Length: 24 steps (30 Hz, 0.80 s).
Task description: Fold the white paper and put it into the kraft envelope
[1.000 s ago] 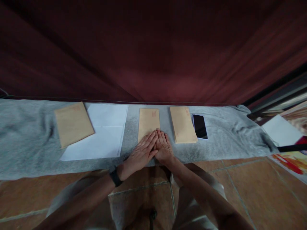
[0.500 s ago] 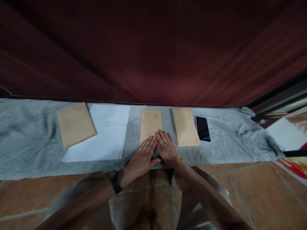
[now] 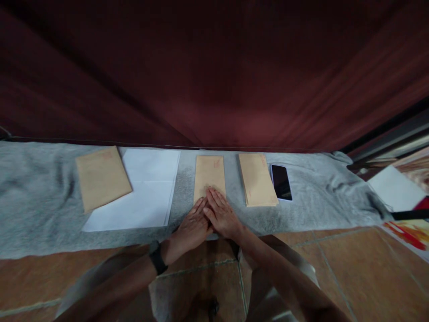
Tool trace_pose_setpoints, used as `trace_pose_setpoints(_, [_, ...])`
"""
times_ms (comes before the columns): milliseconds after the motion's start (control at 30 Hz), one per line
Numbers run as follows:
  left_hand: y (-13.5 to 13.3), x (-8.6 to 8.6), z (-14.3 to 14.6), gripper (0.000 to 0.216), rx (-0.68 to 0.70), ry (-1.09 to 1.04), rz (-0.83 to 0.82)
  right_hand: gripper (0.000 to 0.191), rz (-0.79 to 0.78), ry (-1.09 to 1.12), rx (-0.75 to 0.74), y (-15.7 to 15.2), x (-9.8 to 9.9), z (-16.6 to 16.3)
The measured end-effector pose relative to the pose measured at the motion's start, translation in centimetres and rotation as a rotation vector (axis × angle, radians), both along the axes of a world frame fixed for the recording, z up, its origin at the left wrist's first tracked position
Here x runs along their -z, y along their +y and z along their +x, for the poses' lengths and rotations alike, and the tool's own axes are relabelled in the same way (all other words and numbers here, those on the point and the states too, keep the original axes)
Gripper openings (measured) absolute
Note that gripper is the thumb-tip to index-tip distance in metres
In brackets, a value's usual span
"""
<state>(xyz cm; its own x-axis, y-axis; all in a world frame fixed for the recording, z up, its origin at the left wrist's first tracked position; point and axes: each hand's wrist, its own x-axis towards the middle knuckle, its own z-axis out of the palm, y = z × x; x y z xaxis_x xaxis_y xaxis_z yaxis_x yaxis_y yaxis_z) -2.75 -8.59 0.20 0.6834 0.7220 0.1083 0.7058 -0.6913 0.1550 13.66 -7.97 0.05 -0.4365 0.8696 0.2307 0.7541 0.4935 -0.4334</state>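
Observation:
A brown paper envelope with small red print lies upright in front of me on a grey cloth. Both hands rest flat over its near end, which they hide. My left hand has its fingers stretched out at the envelope's lower left. Partly over it lies my right hand, fingers extended together on the envelope and thumb across the left hand. Just to the right sits a stack of brown envelopes. At the left, a wider brown envelope overlaps white paper sheets.
A phone lies by the stack's right edge. The grey cloth covers a long narrow surface, with a dark red curtain behind it. White and printed sheets stand at the far right. Tiled floor shows below.
My right hand has slid left across the envelope and now partly overlaps my left hand. The left hand stays near the lower left edge. The view has shifted slightly.

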Motion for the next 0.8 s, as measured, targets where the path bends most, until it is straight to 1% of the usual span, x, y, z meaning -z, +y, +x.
trace_pose_setpoints(100, [0.4, 0.1, -0.6, 0.055, 0.009, 0.002, 0.021, 0.058, 0.015, -0.023, 0.022, 0.0, 0.1, 0.3])
trace_pose_setpoints(167, [0.5, 0.2, -0.9, 0.052, -0.003, -0.009, 0.046, 0.056, 0.021, -0.057, 0.038, 0.1, 0.0, 0.5])
trace_pose_setpoints(300, [0.4, 0.3, -0.8, 0.053, -0.037, -0.018, 0.059, 0.056, 0.037, -0.132, 0.068, 0.2, -0.3, 0.8])
trace_pose_setpoints(433, [0.4, 0.1, -0.7, 0.053, -0.087, -0.018, 0.048, 0.055, 0.071, -0.185, 0.079, 0.3, -0.1, 1.0])
trace_pose_setpoints(633, [1.5, 0.0, -1.6, 0.058, -0.213, -0.010, 0.102, 0.054, 0.125, -0.212, 0.128, 0.4, 0.5, 1.3])
trace_pose_setpoints(800, [1.9, -0.1, -2.0, 0.057, -0.265, -0.001, 0.137, 0.053, 0.130, -0.210, 0.169, 0.5, 0.5, 1.3])
